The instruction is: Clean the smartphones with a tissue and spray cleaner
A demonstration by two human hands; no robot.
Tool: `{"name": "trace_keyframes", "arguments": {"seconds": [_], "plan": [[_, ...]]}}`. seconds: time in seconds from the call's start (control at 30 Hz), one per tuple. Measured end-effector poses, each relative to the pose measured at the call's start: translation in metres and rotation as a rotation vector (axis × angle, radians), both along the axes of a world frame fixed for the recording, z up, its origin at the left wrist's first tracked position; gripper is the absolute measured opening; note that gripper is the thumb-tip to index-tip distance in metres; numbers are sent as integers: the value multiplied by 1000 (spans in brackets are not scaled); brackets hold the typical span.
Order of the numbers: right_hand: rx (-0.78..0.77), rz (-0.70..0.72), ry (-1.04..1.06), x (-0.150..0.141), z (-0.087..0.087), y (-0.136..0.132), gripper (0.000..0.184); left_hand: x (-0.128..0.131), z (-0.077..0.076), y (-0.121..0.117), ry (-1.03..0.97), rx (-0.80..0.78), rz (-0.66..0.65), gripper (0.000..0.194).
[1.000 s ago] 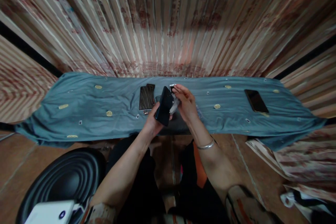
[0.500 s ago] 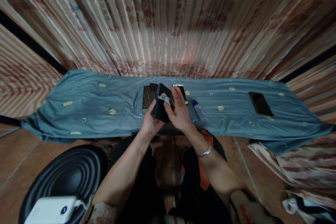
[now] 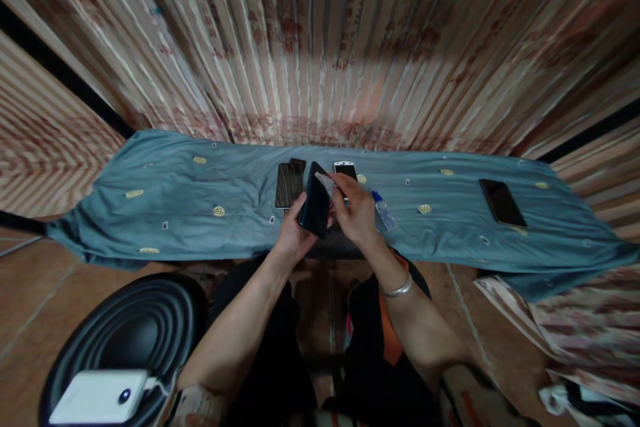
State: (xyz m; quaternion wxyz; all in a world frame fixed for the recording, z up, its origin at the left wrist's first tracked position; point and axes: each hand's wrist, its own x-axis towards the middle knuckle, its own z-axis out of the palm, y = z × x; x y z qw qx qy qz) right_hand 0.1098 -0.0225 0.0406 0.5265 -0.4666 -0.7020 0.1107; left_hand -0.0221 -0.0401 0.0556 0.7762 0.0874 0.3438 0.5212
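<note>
Holding the blue-black phone (image 3: 314, 207), the left hand (image 3: 295, 232) has its thumb along the near-left edge, with fingertips showing at the opposite edge; the grip is closed to the width of the handset. Position of the blue-black phone: tilted, left of and nearer the wearer than the white phone (image 3: 345, 171), which serves as reference. The right hand (image 3: 354, 208) has a narrow pinch on a pale wipe (image 3: 325, 181), which lies against the upper part of the blue-black phone, just to the near-left of the white phone. Whether the wipe is wet or dry cannot be determined.

The white phone lies dark screen up on the blue cloth (image 3: 250, 233), partly covered from view by the right hand. Left of the white phone, a streaked dark phone (image 3: 284, 185) lies flat, with another dark item (image 3: 299, 163) partly behind it, type not confirmed. Right of the white phone and nearer the wearer, a clear bottle (image 3: 385, 212) with a blue cap (image 3: 377, 196) lies on its side. Well apart to the right of the white phone, a black phone (image 3: 503, 203) rests flat. Far to the near-left of the white phone, a white power bank (image 3: 100, 397) with a cable attached sits on a round black stool (image 3: 127, 333).
</note>
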Motion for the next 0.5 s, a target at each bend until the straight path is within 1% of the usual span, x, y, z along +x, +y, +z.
{"name": "trace_keyframes", "arguments": {"seconds": [0.07,0.17,0.27,0.33,0.43,0.5], "plan": [[17,115,-142,-10,0,-7,41,0,-1,2,-16,3,74,23],[-9,169,-243,-17,0,-12,43,0,-3,4,-17,21,128,21],[-44,155,-248,-12,-1,-8,45,1,-5,2,6,80,106,18],[-51,127,-242,-5,-2,-1,47,3,-7,-1,29,107,66,17],[-61,61,-224,3,-4,6,49,5,-9,-6,64,108,-7,18],[-61,43,-215,4,-6,6,49,5,-10,-7,85,99,-22,17]]}}
